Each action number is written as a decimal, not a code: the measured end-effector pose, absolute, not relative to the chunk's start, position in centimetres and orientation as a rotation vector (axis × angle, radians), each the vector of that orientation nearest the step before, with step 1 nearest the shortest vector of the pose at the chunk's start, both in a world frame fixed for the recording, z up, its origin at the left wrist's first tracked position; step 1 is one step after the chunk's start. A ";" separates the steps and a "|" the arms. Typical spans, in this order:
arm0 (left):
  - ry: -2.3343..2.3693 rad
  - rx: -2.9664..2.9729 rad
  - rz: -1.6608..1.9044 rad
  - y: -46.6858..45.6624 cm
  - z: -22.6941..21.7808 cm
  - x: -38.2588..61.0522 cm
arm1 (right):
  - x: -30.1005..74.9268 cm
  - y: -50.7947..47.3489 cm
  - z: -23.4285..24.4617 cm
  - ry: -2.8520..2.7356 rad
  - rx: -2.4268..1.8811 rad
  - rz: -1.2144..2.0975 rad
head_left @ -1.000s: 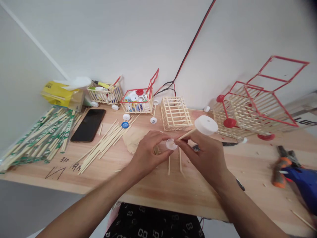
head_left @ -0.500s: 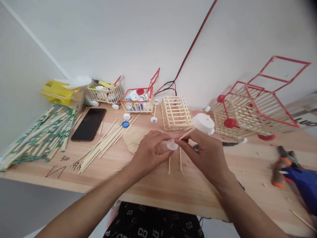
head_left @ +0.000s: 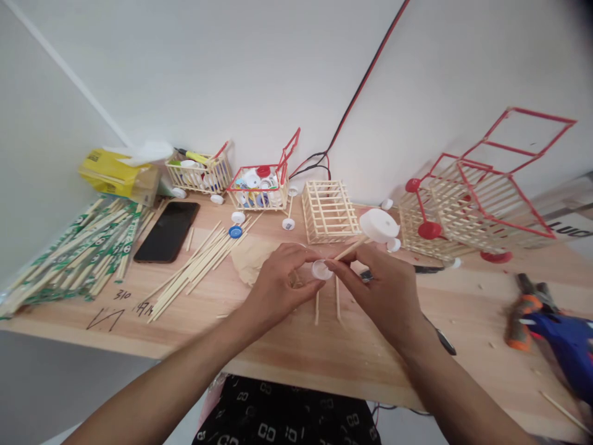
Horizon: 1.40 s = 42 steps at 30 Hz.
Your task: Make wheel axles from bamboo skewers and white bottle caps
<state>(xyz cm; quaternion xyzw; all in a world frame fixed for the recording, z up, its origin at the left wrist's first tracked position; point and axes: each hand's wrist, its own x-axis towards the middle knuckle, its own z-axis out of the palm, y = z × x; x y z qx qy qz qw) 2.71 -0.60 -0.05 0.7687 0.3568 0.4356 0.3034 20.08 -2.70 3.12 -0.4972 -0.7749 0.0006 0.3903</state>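
Note:
My left hand (head_left: 280,287) and my right hand (head_left: 377,290) meet over the middle of the wooden table (head_left: 296,346). Between their fingertips is a small white bottle cap (head_left: 319,269), pinched by my left fingers. My right fingers are closed on a thin wooden stick (head_left: 348,249) that slopes up to the right and carries a larger white cap (head_left: 378,225) on its far end. The stick's near end meets the small cap. Two short sticks (head_left: 327,306) lie on the table just below my hands.
A plain stick cage (head_left: 328,211) stands behind my hands. Two small carts (head_left: 227,176) holding caps are at the back left, a large red-framed cart (head_left: 467,198) at the right. Loose sticks (head_left: 197,262), a phone (head_left: 167,232), wrapped chopsticks (head_left: 69,253), pliers and a blue glue gun (head_left: 551,324) lie around.
The large white cap on the stick's far end has dropped slightly and swung left. Both hands stay pinched together at the small cap.

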 end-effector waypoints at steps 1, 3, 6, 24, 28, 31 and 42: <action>0.944 2.041 1.149 -0.6 0.0 2.7 | 20.1 -2.7 3.1 -1.968 -1.268 0.003; 0.943 2.048 1.147 -0.6 0.0 2.7 | 20.1 -2.7 3.0 -1.963 -1.279 0.003; 0.944 2.054 1.146 -0.7 -0.1 2.7 | 20.1 -2.7 3.0 -1.958 -1.285 0.005; 0.977 2.058 1.140 -0.7 -0.1 2.8 | 20.0 -2.6 3.0 -1.962 -1.291 0.064; 0.990 2.046 1.144 -0.7 0.0 2.8 | 20.2 -2.4 2.9 -1.979 -1.265 0.091; 0.991 2.029 1.169 -0.6 -0.1 2.7 | 20.3 -2.2 2.7 -1.969 -1.210 0.174; 1.010 2.104 1.191 -0.3 -0.8 2.6 | 20.3 -2.3 2.2 -1.974 -1.280 0.094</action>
